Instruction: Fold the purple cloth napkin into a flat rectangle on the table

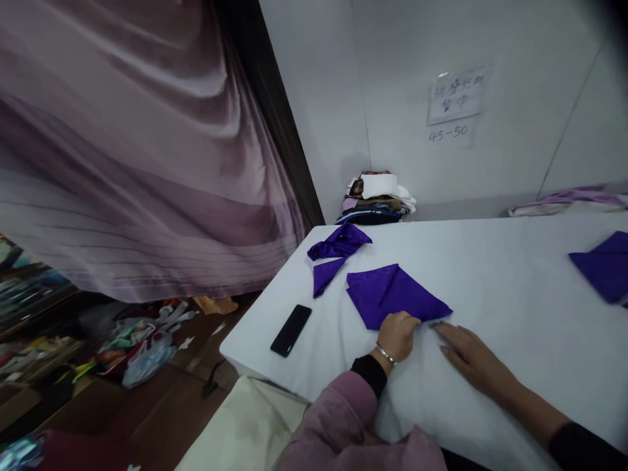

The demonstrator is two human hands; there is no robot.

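Observation:
A folded purple cloth napkin [392,294] lies on the white-covered table in front of me, its pointed corner toward the right. My left hand [397,337], with a silver bracelet at the wrist, has its fingers curled and closed on the napkin's near edge. Just right of it, my right hand [468,356] rests low over the table with fingers stretched out, their tips by the near edge close to the right corner. Whether those tips touch the cloth I cannot tell. Behind the napkin to the left lies a crumpled purple cloth [341,245].
A black phone [291,330] lies on the table [510,281] near its left edge. Another purple cloth [606,265] is at the far right. Folded clothes [377,199] are stacked by the wall. A pink curtain [161,150] hangs at left, above bags [150,360] on the floor.

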